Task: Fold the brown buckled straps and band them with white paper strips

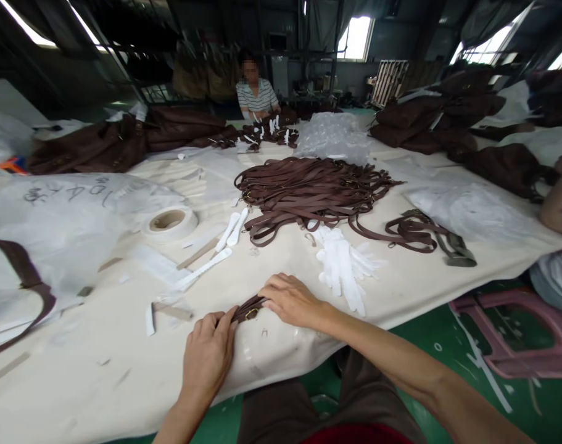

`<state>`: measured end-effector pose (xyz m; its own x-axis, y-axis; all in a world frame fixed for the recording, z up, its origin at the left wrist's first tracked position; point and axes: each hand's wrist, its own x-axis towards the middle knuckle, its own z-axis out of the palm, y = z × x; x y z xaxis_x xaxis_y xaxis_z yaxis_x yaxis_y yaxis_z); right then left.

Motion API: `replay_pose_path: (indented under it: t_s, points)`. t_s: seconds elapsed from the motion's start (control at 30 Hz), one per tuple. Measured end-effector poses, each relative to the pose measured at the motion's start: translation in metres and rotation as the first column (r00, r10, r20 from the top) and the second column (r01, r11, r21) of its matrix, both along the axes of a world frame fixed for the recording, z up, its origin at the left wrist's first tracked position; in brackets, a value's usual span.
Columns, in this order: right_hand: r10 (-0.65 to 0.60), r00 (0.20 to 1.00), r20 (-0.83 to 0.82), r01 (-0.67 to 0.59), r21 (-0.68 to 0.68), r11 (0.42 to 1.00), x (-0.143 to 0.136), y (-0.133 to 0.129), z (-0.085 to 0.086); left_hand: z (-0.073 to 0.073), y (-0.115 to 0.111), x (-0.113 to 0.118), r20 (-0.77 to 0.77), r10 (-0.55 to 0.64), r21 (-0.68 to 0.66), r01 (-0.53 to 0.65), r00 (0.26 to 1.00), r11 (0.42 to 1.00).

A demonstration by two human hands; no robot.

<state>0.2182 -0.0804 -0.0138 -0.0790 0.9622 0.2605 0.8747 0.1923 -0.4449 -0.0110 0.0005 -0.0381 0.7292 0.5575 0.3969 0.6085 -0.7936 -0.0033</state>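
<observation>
A folded brown strap bundle [247,309] with a brass-coloured buckle lies near the table's front edge. My left hand [210,348] is closed round its left end, the fingers pressed together. At the other end, my right hand [287,299] grips the bundle from above with bent fingers. Beyond my hands is a large pile of brown straps [308,188] with small metal fittings. White gloves [340,262] lie just past my right hand. To the left are white plastic pieces [232,229] and a roll of white tape [169,223].
Clear plastic sheeting [77,228] covers part of the cream table [100,394] at left. Brown bags [95,145] stand along the back. A person [257,92] is across the table; another person's arm [558,197] shows at right, near a pink stool [516,333].
</observation>
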Motion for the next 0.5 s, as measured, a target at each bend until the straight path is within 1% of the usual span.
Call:
replay_pose_path:
  t_s: [0.03, 0.07, 0.1, 0.13, 0.17, 0.2, 0.23, 0.27, 0.3, 0.37, 0.43, 0.5]
  points:
    - [-0.092, 0.994, -0.052, 0.093, 0.02, 0.995, 0.01, -0.011, 0.001, -0.001, -0.001, 0.001, 0.001, 0.007, 0.009, -0.007, 1.0, 1.0]
    - [-0.211, 0.972, -0.101, 0.214, 0.02, 0.977, 0.023, -0.024, 0.002, -0.001, -0.001, 0.001, 0.008, 0.01, 0.016, -0.011, 1.0, 1.0]
    - [-0.346, 0.928, -0.137, 0.349, -0.003, 0.937, 0.038, -0.036, 0.003, -0.001, -0.001, 0.001, 0.018, 0.01, 0.02, -0.01, 1.0, 1.0]
    - [-0.48, 0.864, -0.149, 0.48, -0.044, 0.876, 0.054, -0.048, 0.003, -0.001, 0.0, 0.001, 0.028, 0.006, 0.018, -0.007, 1.0, 1.0]
    - [-0.598, 0.79, -0.134, 0.591, -0.09, 0.802, 0.07, -0.058, 0.003, -0.001, 0.0, 0.002, 0.036, 0.001, 0.014, -0.001, 0.999, 1.0]
    - [-0.687, 0.72, -0.1, 0.675, -0.131, 0.726, 0.086, -0.066, 0.003, -0.001, 0.001, 0.002, 0.042, -0.002, 0.008, 0.002, 0.999, 1.0]
    - [-0.749, 0.66, -0.056, 0.734, -0.168, 0.658, 0.099, -0.072, 0.002, 0.0, 0.001, 0.002, 0.045, -0.003, 0.004, 0.003, 0.999, 1.0]
    - [-0.788, 0.615, -0.012, 0.771, -0.199, 0.604, 0.109, -0.075, 0.001, 0.0, 0.001, 0.003, 0.044, -0.001, 0.004, 0.0, 0.999, 1.0]
    - [-0.809, 0.587, 0.03, 0.791, -0.23, 0.566, 0.117, -0.075, 0.0, 0.001, 0.001, 0.003, 0.044, 0.001, 0.009, -0.002, 0.999, 1.0]
    - [-0.82, 0.566, 0.088, 0.802, -0.29, 0.522, 0.125, -0.072, -0.001, 0.002, -0.001, 0.004, 0.043, 0.008, 0.027, -0.01, 0.999, 1.0]
    - [-0.818, 0.568, 0.09, 0.791, -0.335, 0.513, 0.127, -0.066, -0.001, 0.003, -0.002, 0.004, 0.04, 0.016, 0.04, -0.018, 0.999, 0.999]
    - [-0.817, 0.574, 0.055, 0.776, -0.355, 0.521, 0.129, -0.063, -0.001, 0.004, -0.003, 0.003, 0.032, 0.02, 0.041, -0.021, 0.999, 0.999]
